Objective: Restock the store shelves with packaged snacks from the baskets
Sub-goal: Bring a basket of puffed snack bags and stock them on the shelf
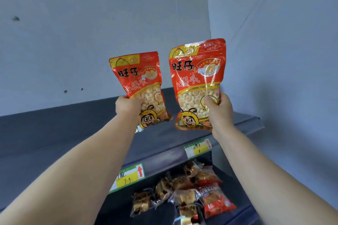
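A pale grey wall (91, 23) is standing behind both grips. Just beneath them the dark top shelf (64, 133) is running across, and lower down, between the two forearms, a lower shelf (117, 210) is carrying a heap of small wrapped packets (182, 188). The left grip (128, 107) is clamping the lower left corner of a red snack bag (140, 82), which is leaning slightly away from the other. The right grip (219, 111) is pinching a second red snack bag (197, 76) at its lower right edge, holding it upright. Both bags are hovering over the top shelf; whether they are touching it I cannot tell. Two yellow-and-green price tags (130, 175) are sitting on the shelf edge below the grips.
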